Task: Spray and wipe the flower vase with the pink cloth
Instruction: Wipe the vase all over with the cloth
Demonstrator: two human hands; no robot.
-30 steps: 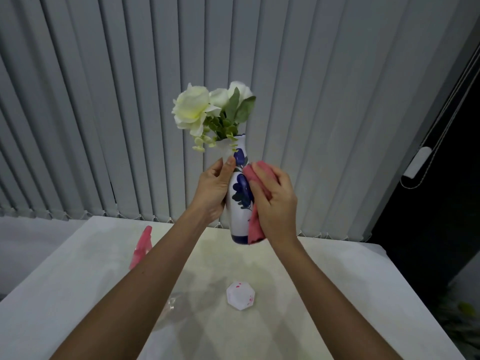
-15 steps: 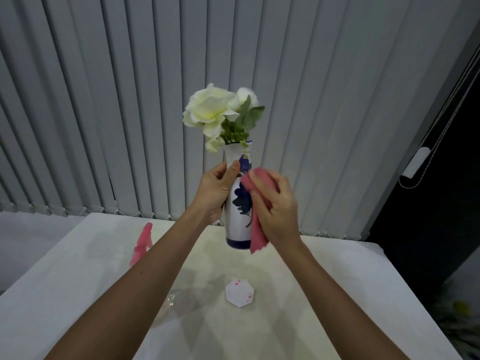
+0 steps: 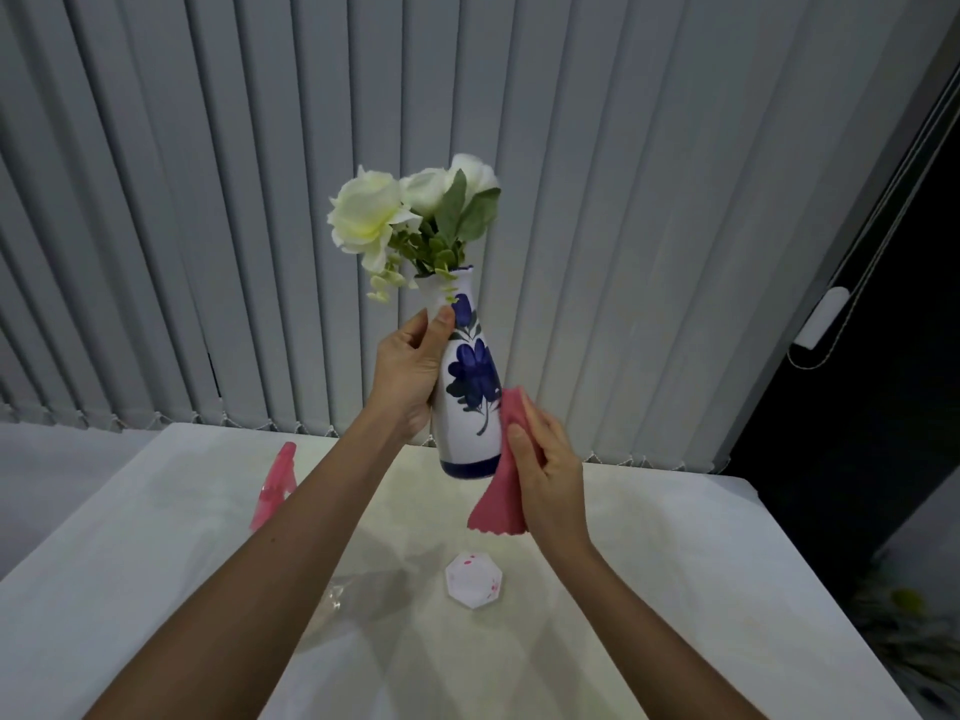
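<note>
Your left hand (image 3: 410,376) grips one vase (image 3: 470,402) aloft; your right hand (image 3: 545,475) pinches one pink cloth (image 3: 501,504) against it. One spray bottle (image 3: 275,485) stands on the surface (image 3: 649,563).

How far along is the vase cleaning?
Midway, it seems. The spray bottle stands set aside on the table, so spraying looks done. The left hand holds the vase aloft; the right hand presses the pink cloth to its lower side. Finishing the wipe and setting it down remain.
</note>
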